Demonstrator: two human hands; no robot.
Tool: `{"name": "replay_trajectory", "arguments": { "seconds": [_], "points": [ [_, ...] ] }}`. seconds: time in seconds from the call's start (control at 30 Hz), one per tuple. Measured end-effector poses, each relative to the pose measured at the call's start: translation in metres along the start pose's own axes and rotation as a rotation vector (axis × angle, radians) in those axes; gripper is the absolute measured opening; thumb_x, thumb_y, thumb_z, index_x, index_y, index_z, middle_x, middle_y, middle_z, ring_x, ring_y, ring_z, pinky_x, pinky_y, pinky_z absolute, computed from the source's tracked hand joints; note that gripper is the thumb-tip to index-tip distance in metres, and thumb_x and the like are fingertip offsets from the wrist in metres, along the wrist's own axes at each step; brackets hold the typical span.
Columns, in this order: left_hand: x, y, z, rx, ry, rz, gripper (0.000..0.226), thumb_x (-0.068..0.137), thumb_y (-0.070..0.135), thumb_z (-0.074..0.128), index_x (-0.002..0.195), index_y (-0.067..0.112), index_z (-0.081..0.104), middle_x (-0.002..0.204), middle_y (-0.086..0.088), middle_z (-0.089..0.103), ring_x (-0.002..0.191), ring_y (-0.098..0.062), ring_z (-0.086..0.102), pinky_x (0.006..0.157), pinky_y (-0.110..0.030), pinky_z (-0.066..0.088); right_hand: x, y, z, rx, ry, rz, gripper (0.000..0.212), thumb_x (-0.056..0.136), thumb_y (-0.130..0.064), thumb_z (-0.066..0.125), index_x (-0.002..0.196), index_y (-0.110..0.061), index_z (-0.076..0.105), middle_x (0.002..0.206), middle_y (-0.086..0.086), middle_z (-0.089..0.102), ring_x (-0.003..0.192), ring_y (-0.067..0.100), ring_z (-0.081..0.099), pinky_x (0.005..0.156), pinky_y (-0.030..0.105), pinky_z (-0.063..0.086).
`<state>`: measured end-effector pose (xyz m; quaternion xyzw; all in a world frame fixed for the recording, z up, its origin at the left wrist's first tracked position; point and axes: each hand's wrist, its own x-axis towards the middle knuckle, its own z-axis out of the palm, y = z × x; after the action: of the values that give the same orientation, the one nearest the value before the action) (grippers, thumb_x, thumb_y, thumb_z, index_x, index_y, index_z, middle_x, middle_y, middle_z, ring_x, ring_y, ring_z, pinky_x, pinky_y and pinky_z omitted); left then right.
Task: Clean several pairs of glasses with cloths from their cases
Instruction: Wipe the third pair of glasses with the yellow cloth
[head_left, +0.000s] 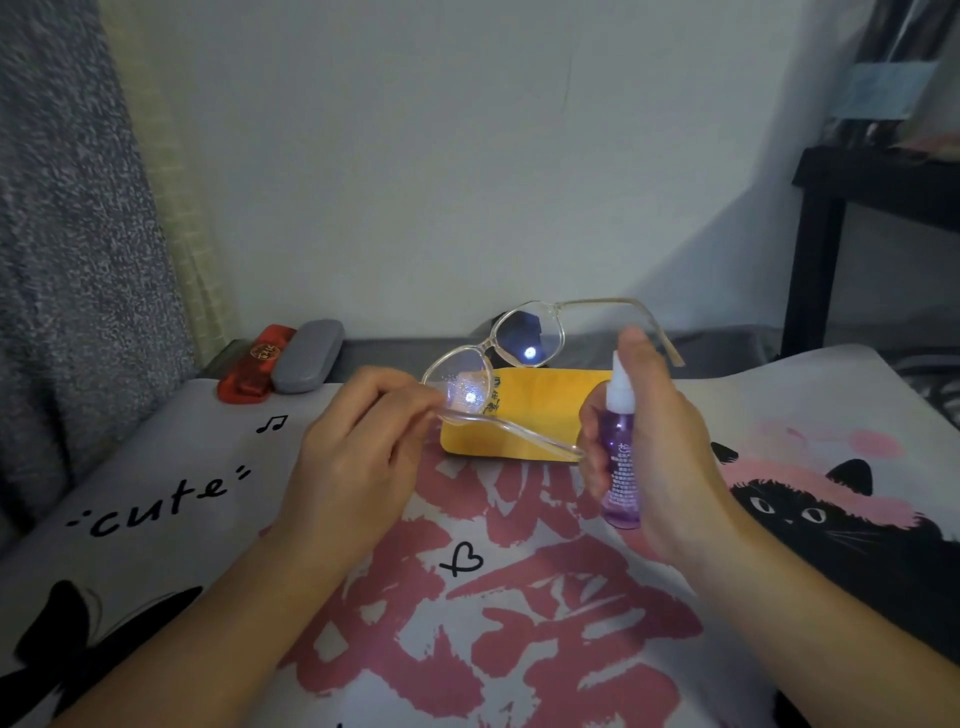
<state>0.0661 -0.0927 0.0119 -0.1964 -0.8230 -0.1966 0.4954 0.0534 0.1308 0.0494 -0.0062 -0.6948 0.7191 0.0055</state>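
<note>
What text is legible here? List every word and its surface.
"cute": black lettering on the printed grey-and-pink table mat.
Small purple spray bottle: white print, too small to read.
Yellow cleaning cloth: dark characters, partly hidden, unreadable.
Red glasses case: round gold emblem, blurred.

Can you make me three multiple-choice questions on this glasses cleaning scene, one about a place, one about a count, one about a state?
1. Where does the yellow cloth lie?
A. On the mat under the glasses
B. Over the grey case
C. In the left hand

2. How many cases lie at the far left?
A. One
B. Two
C. Four

3. What does the right hand do?
A. Rests open
B. Pinches the cloth
C. Grips the spray bottle

Answers: 1 A, it lies flat below the raised frame. 2 B, the red case beside the grey one. 3 C, fingers wrap the purple bottle.
</note>
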Motion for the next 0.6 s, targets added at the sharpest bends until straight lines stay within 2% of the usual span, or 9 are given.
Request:
{"name": "replay_trajectory", "arguments": {
  "seconds": [0.13, 0.27, 0.37, 0.5, 0.6],
  "points": [
    [0.001, 0.0038, -0.0001, 0.01, 0.007, 0.012, 0.012, 0.094, 0.001, 0.064, 0.097, -0.001, 0.075, 0.095, -0.012, 0.065, 0.086, -0.014, 0.059, 0.087, -0.009, 0.041, 0.0014, -0.0013, -0.0001, -0.065, -0.014, 0.018, 0.08, 0.096, -0.064, 0.037, 0.057, 0.004, 0.05, 0.048, 0.019, 0.042, 0.043, 0.024, 0.038, 0.061, 0.039, 0.041],
    [0.0015, 0.0049, 0.0008, 0.001, 0.006, 0.018, 0.014, 0.096, 0.003, 0.062, 0.097, -0.001, 0.075, 0.095, -0.012, 0.065, 0.087, -0.012, 0.058, 0.089, -0.006, 0.038, -0.0018, -0.0049, 0.001, -0.096, -0.012, -0.001, 0.066, 0.096, -0.053, 0.037, 0.051, -0.006, 0.052, 0.049, 0.02, 0.043, 0.042, 0.024, 0.038, 0.063, 0.041, 0.042],
    [0.0006, 0.0048, 0.0013, -0.012, 0.011, -0.006, 0.012, 0.095, 0.003, 0.063, 0.096, 0.0, 0.075, 0.094, -0.01, 0.065, 0.085, -0.011, 0.058, 0.086, -0.009, 0.041, -0.0032, -0.0025, 0.0004, -0.099, -0.013, -0.047, 0.068, 0.099, -0.053, 0.035, 0.053, -0.007, 0.053, 0.049, 0.018, 0.044, 0.043, 0.025, 0.038, 0.057, 0.038, 0.04],
    [0.0018, 0.0025, 0.0018, -0.091, 0.025, -0.156, 0.008, 0.093, 0.002, 0.067, 0.097, 0.004, 0.074, 0.096, -0.004, 0.065, 0.087, -0.008, 0.061, 0.079, -0.016, 0.048, -0.0049, 0.0001, 0.0022, -0.063, -0.051, -0.06, 0.077, 0.1, -0.06, 0.033, 0.055, 0.0, 0.049, 0.048, 0.021, 0.041, 0.041, 0.024, 0.036, 0.051, 0.034, 0.037],
    [0.0071, 0.0047, -0.0012, -0.23, 0.053, -0.442, 0.009, 0.092, 0.005, 0.072, 0.095, 0.014, 0.074, 0.094, 0.004, 0.069, 0.092, -0.001, 0.064, 0.084, -0.017, 0.05, -0.0057, 0.0042, 0.0044, -0.097, -0.105, -0.098, 0.084, 0.099, -0.066, 0.031, 0.057, 0.004, 0.046, 0.049, 0.023, 0.042, 0.041, 0.024, 0.038, 0.051, 0.033, 0.037]
  ]
}}
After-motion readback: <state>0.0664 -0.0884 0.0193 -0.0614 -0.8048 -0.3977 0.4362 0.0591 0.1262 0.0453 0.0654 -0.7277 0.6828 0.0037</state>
